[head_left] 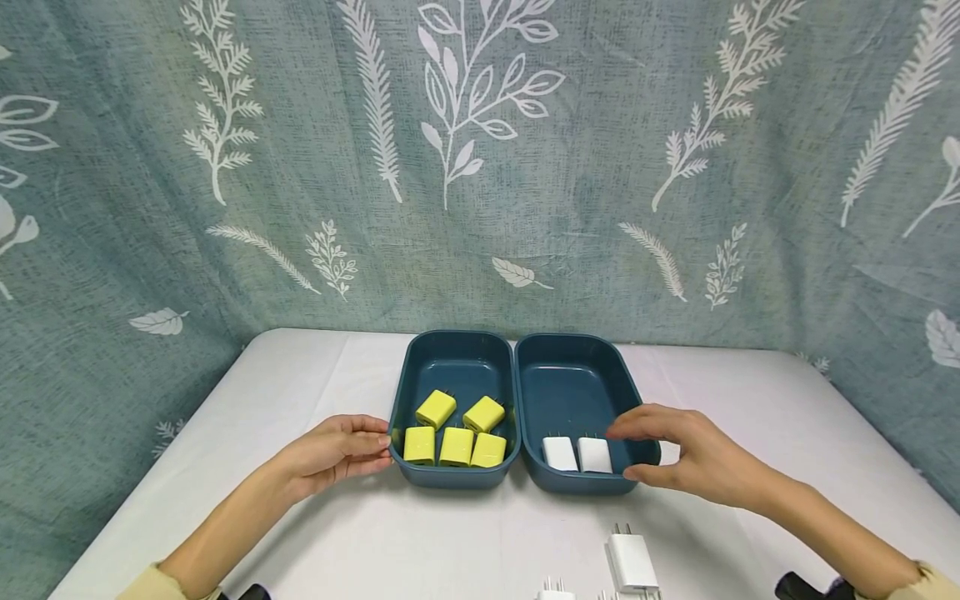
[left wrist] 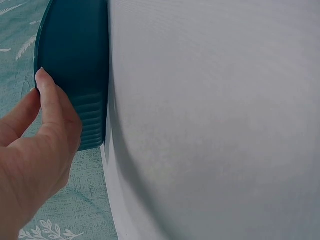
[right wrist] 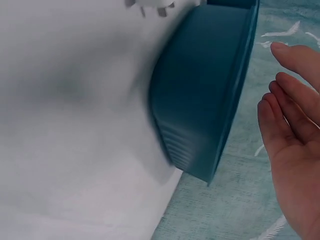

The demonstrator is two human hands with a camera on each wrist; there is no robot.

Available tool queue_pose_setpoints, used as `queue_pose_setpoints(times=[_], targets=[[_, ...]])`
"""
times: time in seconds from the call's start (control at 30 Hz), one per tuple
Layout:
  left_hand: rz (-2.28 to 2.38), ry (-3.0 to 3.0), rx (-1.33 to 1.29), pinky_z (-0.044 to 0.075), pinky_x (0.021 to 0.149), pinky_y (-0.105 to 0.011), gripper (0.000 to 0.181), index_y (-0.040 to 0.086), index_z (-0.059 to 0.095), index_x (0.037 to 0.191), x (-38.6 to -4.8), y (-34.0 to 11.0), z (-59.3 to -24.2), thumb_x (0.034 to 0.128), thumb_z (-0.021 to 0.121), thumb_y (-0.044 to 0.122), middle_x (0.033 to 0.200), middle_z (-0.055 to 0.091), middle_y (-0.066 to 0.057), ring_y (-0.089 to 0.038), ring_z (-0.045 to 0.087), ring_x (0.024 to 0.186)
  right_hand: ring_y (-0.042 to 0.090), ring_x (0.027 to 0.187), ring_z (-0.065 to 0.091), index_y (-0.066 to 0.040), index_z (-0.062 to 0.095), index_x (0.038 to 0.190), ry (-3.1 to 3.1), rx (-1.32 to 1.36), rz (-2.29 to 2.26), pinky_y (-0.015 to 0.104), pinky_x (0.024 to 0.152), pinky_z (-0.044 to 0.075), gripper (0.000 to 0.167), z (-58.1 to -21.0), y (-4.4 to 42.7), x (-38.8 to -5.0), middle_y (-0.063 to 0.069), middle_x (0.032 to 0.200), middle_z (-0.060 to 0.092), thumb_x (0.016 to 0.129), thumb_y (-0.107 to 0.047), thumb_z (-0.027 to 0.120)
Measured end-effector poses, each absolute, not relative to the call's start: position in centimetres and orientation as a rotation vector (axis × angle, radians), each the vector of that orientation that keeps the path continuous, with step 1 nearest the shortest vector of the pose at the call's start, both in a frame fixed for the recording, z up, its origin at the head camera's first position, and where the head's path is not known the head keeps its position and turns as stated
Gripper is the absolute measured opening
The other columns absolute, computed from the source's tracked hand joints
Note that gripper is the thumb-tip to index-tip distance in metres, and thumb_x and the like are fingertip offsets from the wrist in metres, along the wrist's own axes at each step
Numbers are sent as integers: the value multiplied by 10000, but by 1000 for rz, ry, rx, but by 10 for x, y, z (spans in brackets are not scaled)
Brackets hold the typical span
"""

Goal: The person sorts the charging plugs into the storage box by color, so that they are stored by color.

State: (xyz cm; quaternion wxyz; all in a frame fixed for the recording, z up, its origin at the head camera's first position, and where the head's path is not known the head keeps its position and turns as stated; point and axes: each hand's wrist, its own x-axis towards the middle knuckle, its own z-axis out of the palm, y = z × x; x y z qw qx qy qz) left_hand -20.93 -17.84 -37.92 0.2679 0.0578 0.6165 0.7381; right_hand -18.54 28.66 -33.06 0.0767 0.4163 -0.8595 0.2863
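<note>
Two dark blue trays stand side by side. In the left tray (head_left: 457,477) lie several yellow charger plugs (head_left: 456,447). My left hand (head_left: 337,452) pinches its left rim; the left wrist view shows the thumb and a finger of this hand (left wrist: 42,135) meeting at the tray's edge (left wrist: 75,45). Two white charger plugs (head_left: 559,454) sit near the front of the right tray (head_left: 577,483). Above that tray's right front corner hovers my right hand (head_left: 697,454), thumb and fingers apart, holding nothing. The right wrist view has this hand (right wrist: 295,120) beside the tray wall (right wrist: 195,80).
More white charger plugs (head_left: 632,560) lie on the white tabletop (head_left: 420,550) in front of the right tray, some cut off by the frame's lower edge. A green-blue curtain (head_left: 570,250) with white leaves hangs behind and at both sides.
</note>
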Motion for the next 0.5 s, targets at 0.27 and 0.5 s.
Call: queue_pose_setpoints(times=[0.27,0.5], targets=[[2004,1650,148,572,890,-297,397,-176,386,1280,-209,-179,-380,971,577,-16,989,615,-134,-200,680,920,112,1070,613,-212,665,1231,-2494,1307,864,180,859,519,474,-325,284,-167,-50,1183,646,800,-126,842],[2001,1651,150,570,896,-300,375,-160,414,1267,-209,-179,-380,969,585,-10,994,617,-136,-203,681,926,93,1115,594,-225,650,1243,-2510,1300,871,161,910,499,488,-326,285,-149,-55,1211,636,803,-126,839]])
